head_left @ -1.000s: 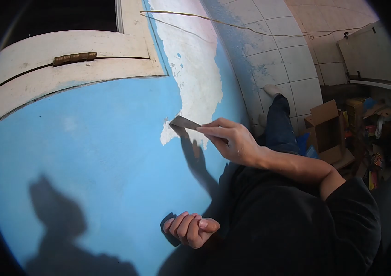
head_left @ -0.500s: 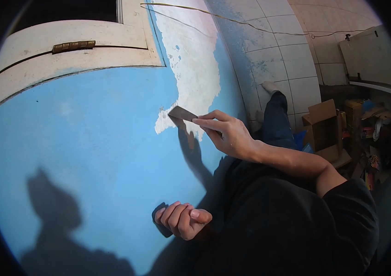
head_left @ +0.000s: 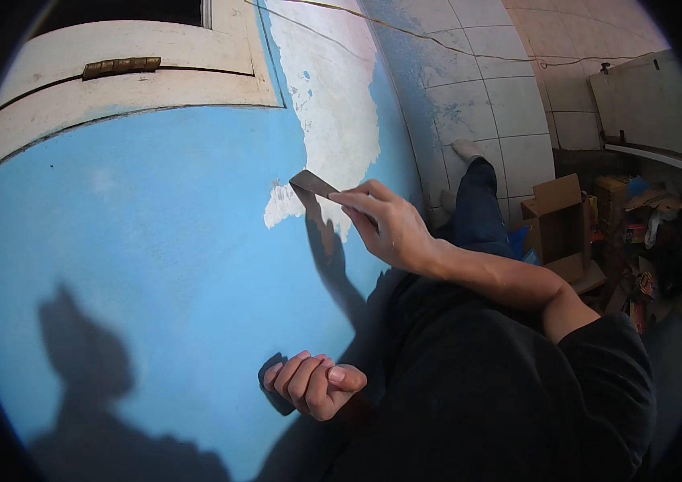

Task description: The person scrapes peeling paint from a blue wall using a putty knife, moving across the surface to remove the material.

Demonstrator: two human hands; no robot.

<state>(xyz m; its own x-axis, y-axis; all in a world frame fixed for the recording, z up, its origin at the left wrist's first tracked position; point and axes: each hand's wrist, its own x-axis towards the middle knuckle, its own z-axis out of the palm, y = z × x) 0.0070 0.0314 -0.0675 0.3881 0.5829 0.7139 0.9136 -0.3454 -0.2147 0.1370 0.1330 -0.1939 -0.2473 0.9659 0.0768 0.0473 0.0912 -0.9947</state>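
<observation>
Right hand (head_left: 393, 233) pinches a flat grey metal scraper (head_left: 311, 184); held steep, it may gouge the blue painted wall (head_left: 156, 241) (left hand (head_left: 313, 386) fisted).

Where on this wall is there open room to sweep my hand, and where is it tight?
Open: the blue wall between the window frame above and the left hand below. Tight: right of the scraper in the right hand, against the leg and cardboard box.

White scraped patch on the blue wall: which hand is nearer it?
Right. The right hand holds the scraper at the lower edge of the patch; the left hand is fisted well below it.
</observation>
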